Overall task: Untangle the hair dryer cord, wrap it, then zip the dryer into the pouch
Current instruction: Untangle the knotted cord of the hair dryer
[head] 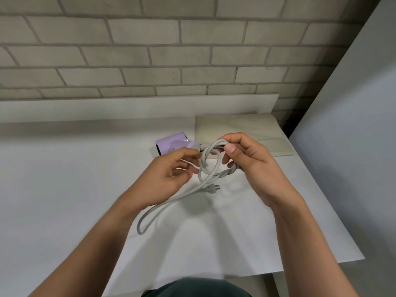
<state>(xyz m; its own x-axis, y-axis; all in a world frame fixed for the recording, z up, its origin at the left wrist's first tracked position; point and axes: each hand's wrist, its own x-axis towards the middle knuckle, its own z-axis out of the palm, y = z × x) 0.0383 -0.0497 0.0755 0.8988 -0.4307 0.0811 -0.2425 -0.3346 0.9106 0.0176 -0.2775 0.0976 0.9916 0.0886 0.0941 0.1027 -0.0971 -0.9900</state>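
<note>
A lilac hair dryer lies on the white table, its handle pointing right toward my hands. Its grey cord is knotted into loops between both hands. My right hand pinches the cord near the dryer's handle with thumb and fingers. Beside it, my left hand holds a strand at the left of the knot with curled fingers. A long loop of cord hangs down to the table, and the plug dangles under the knot. The cream pouch lies flat behind my right hand.
A brick wall rises behind the table. A white panel stands at the right, close to the table's right edge. The table's front edge runs just before my body.
</note>
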